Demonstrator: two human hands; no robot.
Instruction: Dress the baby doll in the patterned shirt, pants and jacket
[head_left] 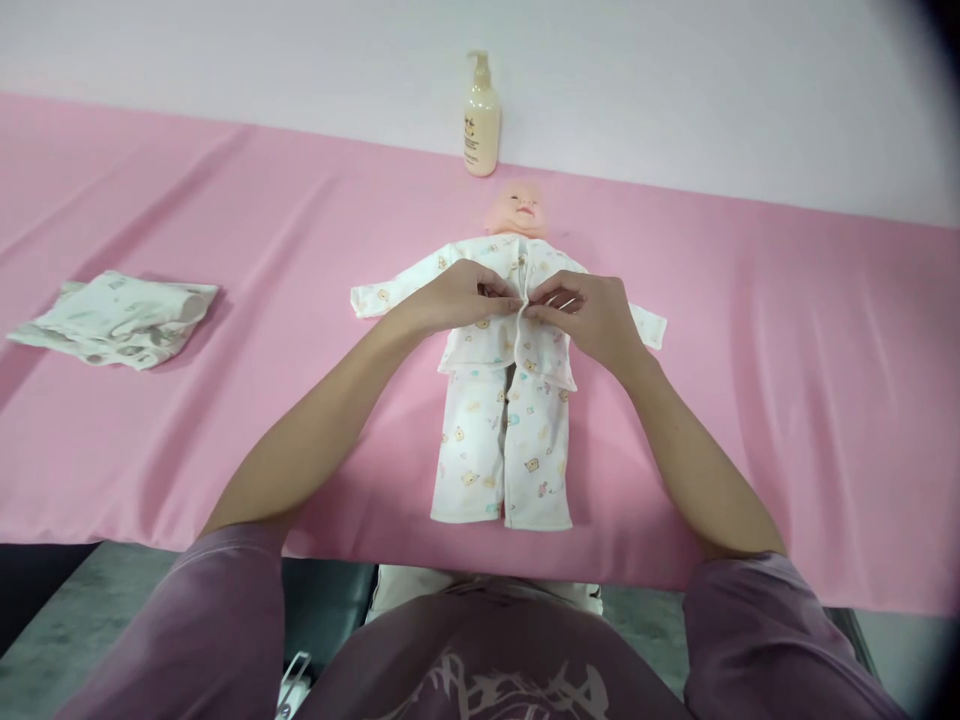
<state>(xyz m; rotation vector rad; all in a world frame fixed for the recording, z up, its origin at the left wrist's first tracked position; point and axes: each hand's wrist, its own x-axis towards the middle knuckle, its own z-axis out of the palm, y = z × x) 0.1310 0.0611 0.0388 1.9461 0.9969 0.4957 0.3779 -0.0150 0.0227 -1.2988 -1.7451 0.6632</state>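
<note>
On my feed, the L hand (465,297) and R hand (589,308) meet just abv. ctr., each w/ thumb + forefinger pinching the front edges of a printed white jacket (480,348), fingertips nearly touching. Can't make out whether a button or snap sits btwn them; too small, and the fingers cover it. L hand's other fingers are curled, partly in shadow; R hand's likewise.

Jacket lies on the pink sheet (825,400), front parted below the hands. Its sleeve toward 10 o'clock is mostly visible; the one toward 2 is part-hidden behind the R hand, cuff poking out beyond. Matching trousers (469,455) lie at 6, waist tucked under the jacket hem, so I can't see it. What's inside sleeves + legs: can't tell. Doll's head (521,212) is at 12, above the collar, its top washed out.

Container-wise: pump bottle (481,130) upright at 12, just past the head. Pale yellow; can't tell if that's the contents or the plastic, nor the fill lvl. Label too small to read.

Folded cloth (112,320) at 9, print blurry. At 7, a white item w/ a wire loop (292,697) is cut off by the bottom edge.
</note>
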